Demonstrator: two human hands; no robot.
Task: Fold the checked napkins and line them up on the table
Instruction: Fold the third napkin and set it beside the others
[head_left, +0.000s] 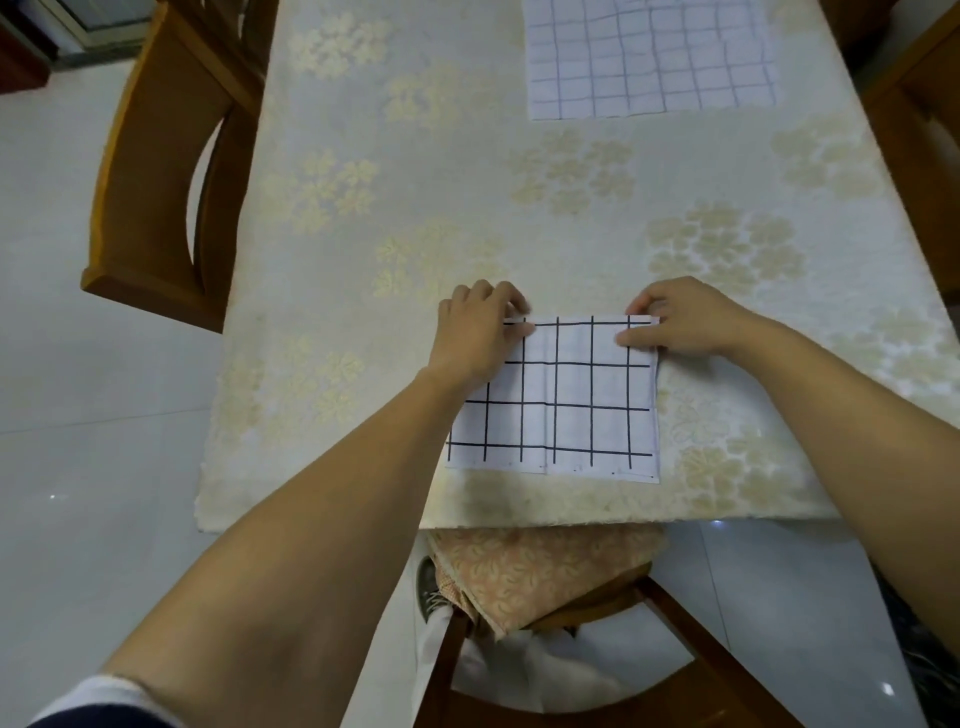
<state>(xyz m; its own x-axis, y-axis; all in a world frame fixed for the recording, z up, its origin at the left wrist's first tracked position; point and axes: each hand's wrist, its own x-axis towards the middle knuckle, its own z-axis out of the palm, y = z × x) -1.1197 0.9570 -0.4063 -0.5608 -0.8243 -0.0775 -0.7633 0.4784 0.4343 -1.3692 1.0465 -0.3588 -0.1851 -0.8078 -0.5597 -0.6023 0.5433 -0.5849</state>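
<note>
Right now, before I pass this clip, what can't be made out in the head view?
Blue-checked napkin: far edge cut off by the frame's top, head view.
Black-checked napkin: far-left corner hidden under the left hand; the right hand covers part of its right edge; layer count unclear.
Right-side wooden chair: mostly cut off by the frame's right edge.

Bare left hand (475, 332) and right hand (680, 322), bare forearms, left sleeve (98, 699) bunched up, pale grey cuff over dark navy cloth, grey laced shoe (428, 587).
</note>
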